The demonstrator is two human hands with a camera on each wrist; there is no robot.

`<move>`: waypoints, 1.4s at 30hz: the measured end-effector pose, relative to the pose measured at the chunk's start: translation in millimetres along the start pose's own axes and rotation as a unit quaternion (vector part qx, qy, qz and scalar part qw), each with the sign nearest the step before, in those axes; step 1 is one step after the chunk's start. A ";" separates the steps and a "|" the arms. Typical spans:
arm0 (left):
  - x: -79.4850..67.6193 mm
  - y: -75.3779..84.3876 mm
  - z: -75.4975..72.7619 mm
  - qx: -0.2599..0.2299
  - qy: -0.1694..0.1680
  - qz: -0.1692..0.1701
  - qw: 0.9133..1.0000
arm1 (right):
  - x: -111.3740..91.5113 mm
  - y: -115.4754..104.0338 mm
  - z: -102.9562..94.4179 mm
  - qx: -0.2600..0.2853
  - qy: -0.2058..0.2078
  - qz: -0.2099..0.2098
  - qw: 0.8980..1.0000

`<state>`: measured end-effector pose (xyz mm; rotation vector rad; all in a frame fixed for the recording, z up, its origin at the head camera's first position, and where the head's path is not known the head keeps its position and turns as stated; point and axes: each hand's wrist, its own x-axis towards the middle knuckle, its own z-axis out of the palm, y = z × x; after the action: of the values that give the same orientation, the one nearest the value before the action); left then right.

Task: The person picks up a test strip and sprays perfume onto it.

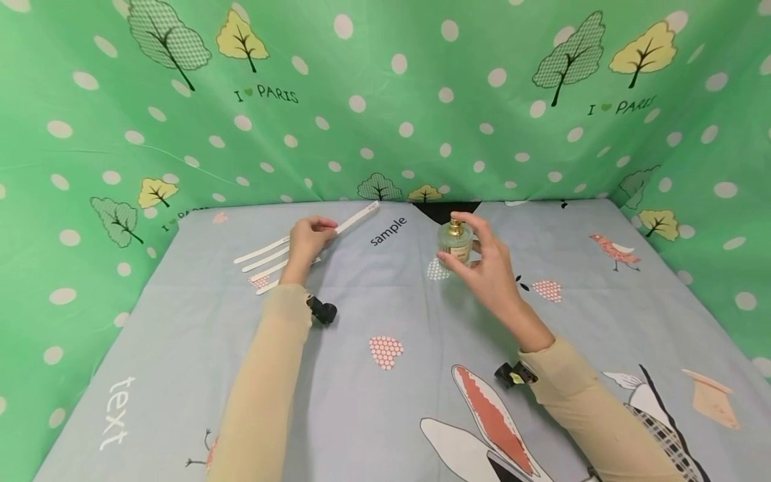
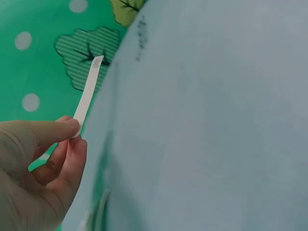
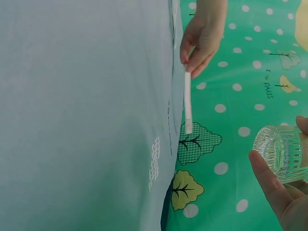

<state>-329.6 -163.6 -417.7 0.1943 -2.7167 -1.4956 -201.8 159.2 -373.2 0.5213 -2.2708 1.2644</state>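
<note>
Between thumb and fingers, my left hand [image 1: 308, 244] pinches one end of a white perfume test strip [image 1: 358, 217]. The strip [image 2: 87, 98] points up and away, with small print at its far end. My right hand [image 1: 492, 271] holds a clear glass perfume bottle [image 1: 456, 244] with a gold spray neck and a pale label. The index finger rests on top of the sprayer, and the thumb is at the bottle's lower side. In the right wrist view the bottle's ribbed glass base [image 3: 274, 149] shows. Strip and bottle are apart, both raised above the table.
Several more white test strips [image 1: 259, 253] lie side by side on the table, partly hidden by my left hand. A grey-blue printed cloth [image 1: 361, 301] covers the table. Behind it and at the sides hangs a green dotted curtain [image 1: 373, 147].
</note>
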 end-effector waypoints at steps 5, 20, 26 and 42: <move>-5.4 15.1 -7.5 -0.022 -0.003 0.012 1.000 | 0.0 -1.2 -0.5 0.004 0.002 0.002 1.000; -28.4 48.6 -29.0 -0.044 -0.043 0.037 0.997 | -0.5 -1.2 1.4 0.013 0.001 0.000 1.000; -41.8 60.8 -33.5 -0.044 -0.062 0.057 0.995 | -0.2 -1.5 1.3 0.008 0.002 0.001 1.000; -71.3 85.2 -34.2 -0.040 -0.089 0.094 0.991 | 2.4 -4.1 2.6 0.003 -0.004 -0.004 1.000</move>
<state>-263.8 -138.2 -325.3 -0.2011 -2.7074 -1.6341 -202.1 154.7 -370.2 0.5387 -2.2704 1.2673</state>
